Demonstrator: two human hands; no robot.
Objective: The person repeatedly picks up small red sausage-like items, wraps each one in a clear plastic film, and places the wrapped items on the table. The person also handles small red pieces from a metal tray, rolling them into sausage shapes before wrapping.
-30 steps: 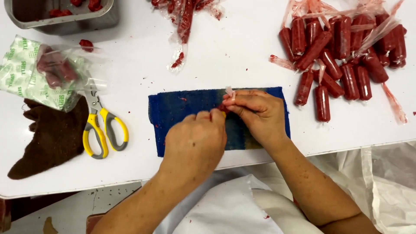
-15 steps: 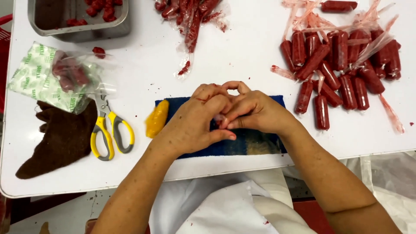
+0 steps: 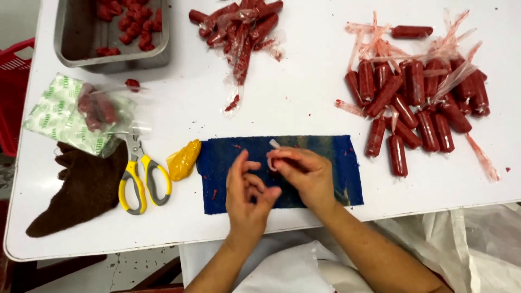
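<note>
Currently pinched at the fingertips of the right hand: a small scrap of clear casing, pale, with 1 end sticking up past the thumb. Sits above the near middle of the blue cloth, clear of its surface as far as can be told. Right hand closed on the scrap. Left hand just beside it, fingers loosely curled and spread, holding nothing visible, not touching the scrap.

Judged state of the work: partly done. On the far right of the white table, a large pile of red sausages in clear wrappers, apparently untouched and well apart from both hands. At top centre, a heap of torn wrappers and red remnants. At top left, a metal tray holding a few unwrapped red pieces. Going by the pile against the tray, more left than finished.

Left of the cloth: a yellow lump touching its edge, yellow-handled scissors, a brown rag, and a green-and-white bag with red pieces under clear film.
</note>
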